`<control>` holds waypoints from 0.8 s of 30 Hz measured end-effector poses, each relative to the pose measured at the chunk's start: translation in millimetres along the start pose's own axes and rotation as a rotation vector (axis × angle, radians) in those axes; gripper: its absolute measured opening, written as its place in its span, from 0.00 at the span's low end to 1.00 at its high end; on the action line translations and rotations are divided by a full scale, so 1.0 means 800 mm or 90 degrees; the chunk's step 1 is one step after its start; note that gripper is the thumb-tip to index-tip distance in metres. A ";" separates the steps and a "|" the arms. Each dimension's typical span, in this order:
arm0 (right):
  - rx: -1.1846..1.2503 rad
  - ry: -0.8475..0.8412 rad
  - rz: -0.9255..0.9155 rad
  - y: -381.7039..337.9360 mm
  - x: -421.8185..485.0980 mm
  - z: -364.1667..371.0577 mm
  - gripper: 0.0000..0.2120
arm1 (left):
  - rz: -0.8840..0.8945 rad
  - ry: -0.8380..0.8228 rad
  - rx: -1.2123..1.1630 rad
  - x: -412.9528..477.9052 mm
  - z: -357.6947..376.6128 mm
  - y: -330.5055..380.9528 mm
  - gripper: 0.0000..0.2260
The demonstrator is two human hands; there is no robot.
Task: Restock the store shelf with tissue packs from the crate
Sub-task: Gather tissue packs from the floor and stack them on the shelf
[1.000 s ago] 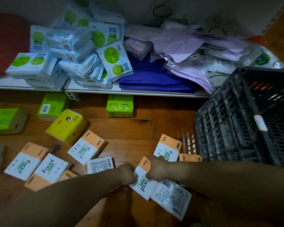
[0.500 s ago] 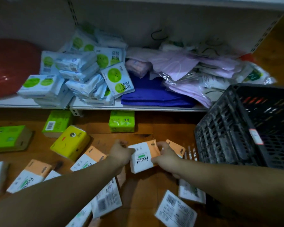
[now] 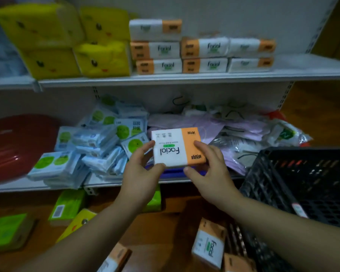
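Gripping the orange-and-white tissue pack by its side edges, the left hand and right hand held it in front of the lower shelf, below the upper shelf. Careless placement there could topple the uneven matching stack.

Red basin, lilac bagged goods — wooden floor

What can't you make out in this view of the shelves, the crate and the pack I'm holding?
Head view:
Black crate: interior dark, cut off by the right edge; contents unclear.
Held Facial tissue pack: small print too small.
Upper-shelf Facial packs: blurred.
Green pack on the floor: hidden behind the left hand.
Red round item: cut off by the left edge.
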State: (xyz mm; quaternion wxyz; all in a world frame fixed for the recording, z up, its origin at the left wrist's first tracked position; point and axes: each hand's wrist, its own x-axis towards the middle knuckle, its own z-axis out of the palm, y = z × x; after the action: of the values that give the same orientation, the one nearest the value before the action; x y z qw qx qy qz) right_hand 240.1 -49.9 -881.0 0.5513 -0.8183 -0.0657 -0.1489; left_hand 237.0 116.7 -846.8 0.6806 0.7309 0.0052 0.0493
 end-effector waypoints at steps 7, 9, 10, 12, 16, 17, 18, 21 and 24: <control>-0.023 0.105 -0.204 -0.053 0.042 -0.036 0.20 | 0.233 0.008 0.034 0.011 0.012 0.067 0.22; -0.021 0.155 -0.241 -0.071 0.059 -0.051 0.17 | 0.294 0.013 0.033 0.021 0.021 0.093 0.18; -0.017 0.185 -0.256 -0.080 0.069 -0.061 0.16 | 0.324 0.011 0.028 0.028 0.026 0.108 0.16; -0.011 0.241 -0.275 -0.102 0.090 -0.079 0.14 | 0.377 0.013 0.058 0.048 0.034 0.138 0.14; -0.056 0.305 -0.266 -0.141 0.147 -0.112 0.10 | 0.450 0.087 0.231 0.106 0.050 0.197 0.11; -0.062 0.311 -0.260 -0.147 0.162 -0.118 0.09 | 0.455 0.094 0.264 0.119 0.053 0.209 0.11; -0.063 0.315 -0.252 -0.153 0.176 -0.123 0.08 | 0.463 0.099 0.301 0.130 0.057 0.221 0.11; -0.106 0.305 -0.197 -0.166 0.209 -0.135 0.06 | 0.513 0.131 0.472 0.155 0.064 0.246 0.11; -0.214 0.266 -0.154 -0.168 0.235 -0.135 0.09 | 0.548 0.122 0.676 0.177 0.063 0.257 0.12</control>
State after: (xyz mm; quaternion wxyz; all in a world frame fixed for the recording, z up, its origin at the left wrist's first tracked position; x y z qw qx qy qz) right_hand 363.0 -108.7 -665.1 0.3878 -0.8359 -0.0219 -0.3877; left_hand 369.3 62.1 -636.5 0.1467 0.8948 -0.2017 0.3703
